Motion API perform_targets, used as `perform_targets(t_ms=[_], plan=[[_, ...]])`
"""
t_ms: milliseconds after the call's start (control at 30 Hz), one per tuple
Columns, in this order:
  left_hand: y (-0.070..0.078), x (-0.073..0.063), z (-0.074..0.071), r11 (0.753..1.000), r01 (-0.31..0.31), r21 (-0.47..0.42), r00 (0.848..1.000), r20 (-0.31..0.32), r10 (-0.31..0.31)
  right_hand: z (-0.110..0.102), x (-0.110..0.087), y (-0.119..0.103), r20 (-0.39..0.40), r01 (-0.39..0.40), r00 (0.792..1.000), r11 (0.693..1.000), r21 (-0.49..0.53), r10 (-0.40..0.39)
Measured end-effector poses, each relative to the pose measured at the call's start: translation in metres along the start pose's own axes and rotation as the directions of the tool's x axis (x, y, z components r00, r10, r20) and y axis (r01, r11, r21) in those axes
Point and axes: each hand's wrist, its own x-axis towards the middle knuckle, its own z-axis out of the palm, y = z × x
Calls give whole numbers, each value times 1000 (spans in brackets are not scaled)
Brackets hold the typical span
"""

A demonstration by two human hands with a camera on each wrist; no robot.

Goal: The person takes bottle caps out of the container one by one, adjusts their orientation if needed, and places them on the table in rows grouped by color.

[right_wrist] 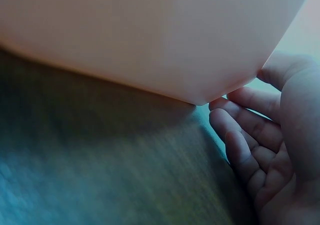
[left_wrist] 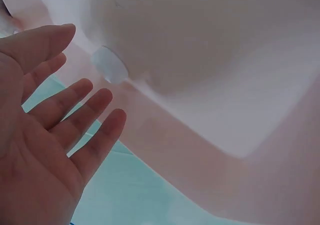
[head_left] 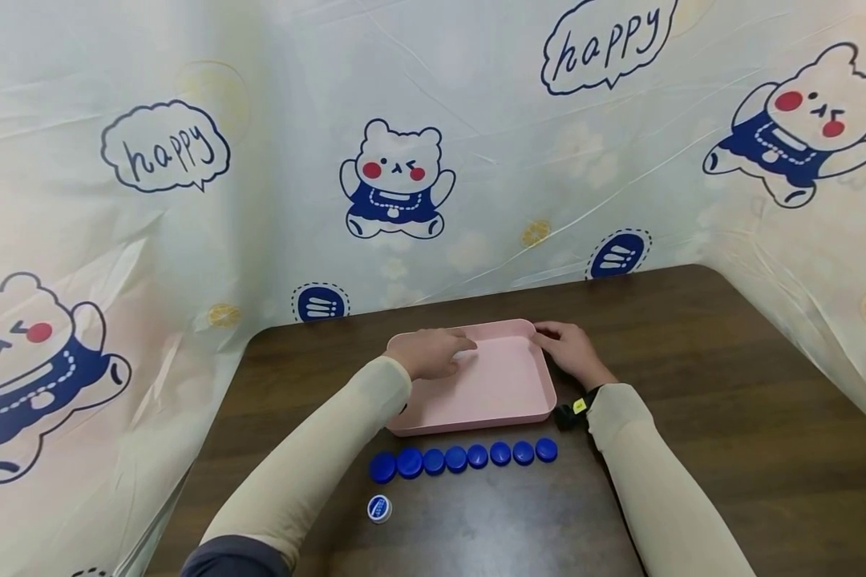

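Observation:
A shallow pink tray [head_left: 501, 389] lies on the dark wooden table. My left hand [head_left: 430, 353] reaches over its left side. In the left wrist view its fingers are spread and slightly bent, with nothing between them. Close to those fingertips, a small white rounded piece [left_wrist: 110, 65] is by the tray's inner wall. My right hand [head_left: 572, 351] holds the tray's far right corner. The right wrist view shows its thumb at the tray's edge and bent fingers [right_wrist: 240, 112] around the outer corner.
Several blue caps [head_left: 478, 457] stand in a row along the tray's near side. A small white round container with a blue label [head_left: 379, 508] sits nearer to me, at the left. Behind the table [head_left: 693, 361] hangs a printed curtain [head_left: 476, 200].

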Motion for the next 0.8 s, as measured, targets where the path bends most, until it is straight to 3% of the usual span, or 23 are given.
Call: perform_targets(t_ms=[133, 400, 800], plan=[[-1, 1, 3, 1000, -9, 30, 1000, 6, 9, 0, 0, 1, -1, 5, 1000, 1000, -3, -5], [-1, 4, 7, 989, -94, 116, 995, -15, 96, 0, 0, 1, -1, -9, 1000, 1000, 4, 9], [-3, 4, 9, 983, -147, 108, 987, -56, 154, 1, 2, 4, -2, -4, 1000, 1000, 4, 4]])
